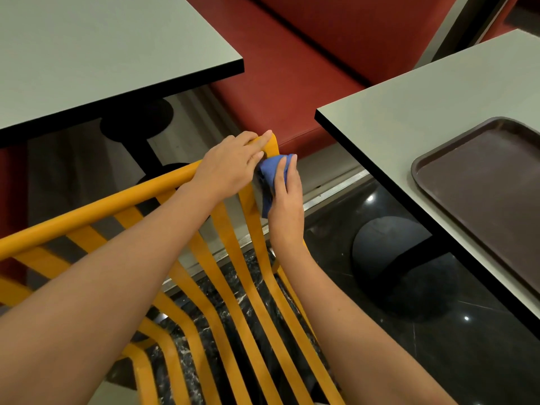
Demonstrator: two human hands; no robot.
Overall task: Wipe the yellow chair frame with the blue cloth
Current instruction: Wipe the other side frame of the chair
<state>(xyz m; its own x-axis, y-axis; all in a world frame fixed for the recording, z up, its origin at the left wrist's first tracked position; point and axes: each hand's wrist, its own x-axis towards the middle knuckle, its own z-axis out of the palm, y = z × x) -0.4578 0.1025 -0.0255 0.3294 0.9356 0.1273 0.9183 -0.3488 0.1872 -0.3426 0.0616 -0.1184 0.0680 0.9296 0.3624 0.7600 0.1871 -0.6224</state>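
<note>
The yellow chair frame (96, 204) fills the lower left and middle, its top rail running from the left edge up to a rounded corner at centre, with several slats curving down below it. My left hand (230, 165) is closed over the top rail at that corner. My right hand (285, 197) holds the bunched blue cloth (273, 171) pressed against the outer side of the frame just under the corner. Part of the cloth is hidden behind my fingers.
A grey table (102, 54) with a black edge stands at the upper left, another grey table (423, 106) at the right carrying a brown tray (496, 182). A red bench seat (292, 68) lies beyond. Black table bases stand on the dark glossy floor (438, 361).
</note>
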